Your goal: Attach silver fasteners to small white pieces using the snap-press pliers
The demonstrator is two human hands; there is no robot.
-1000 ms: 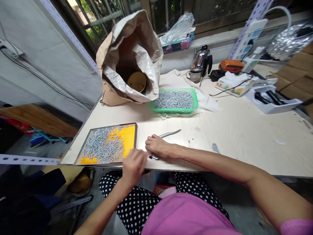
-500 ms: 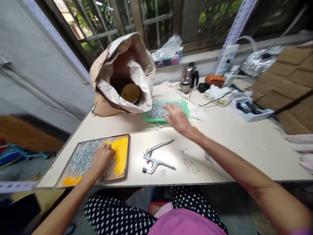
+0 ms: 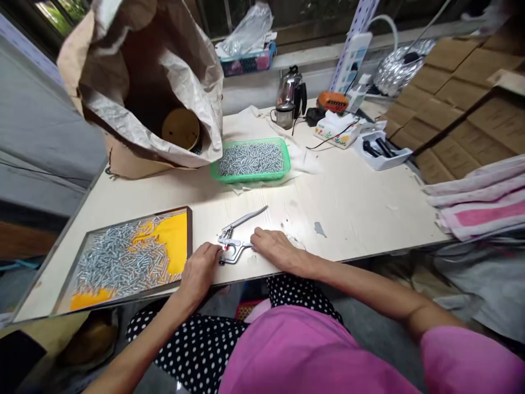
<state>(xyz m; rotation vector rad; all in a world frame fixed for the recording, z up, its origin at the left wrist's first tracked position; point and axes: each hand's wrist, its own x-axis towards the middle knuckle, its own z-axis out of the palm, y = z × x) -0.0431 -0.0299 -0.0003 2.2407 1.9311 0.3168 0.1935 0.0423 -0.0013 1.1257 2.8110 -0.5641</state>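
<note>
The left hand (image 3: 200, 271) sits at the near edge of the surface (image 3: 348, 202). Its fingers are curled in against the head of the pliers (image 3: 229, 239), which lie at its 1 o'clock and touch its fingertips. Whether those fingers pinch a small piece cannot be told. The right hand (image 3: 275, 249) lies palm down with loose, unclenched fingers pointing toward 9 o'clock, their tips resting on the lower handle. The pliers therefore lie between the two hands, the head toward the left hand and the lower handle under the right. The tool lies flat, its long axis running from the head at about 8 o'clock to the tip of the free upper handle at about 2 o'clock, with that handle splayed away from the lower one. Both hands touch the tool: the left is nearer the head, the right nearer the handles. At the left hand's 9 o'clock, just beside it, is a tray (image 3: 189, 241) with a yellow floor, mostly covered by small metal pieces (image 3: 118, 257). At 12 o'clock from the pliers, well apart, a green basket (image 3: 250, 176) holds more of them. A big paper bag (image 3: 135, 104) stands open at 11 o'clock, touching the basket's left end.
</note>
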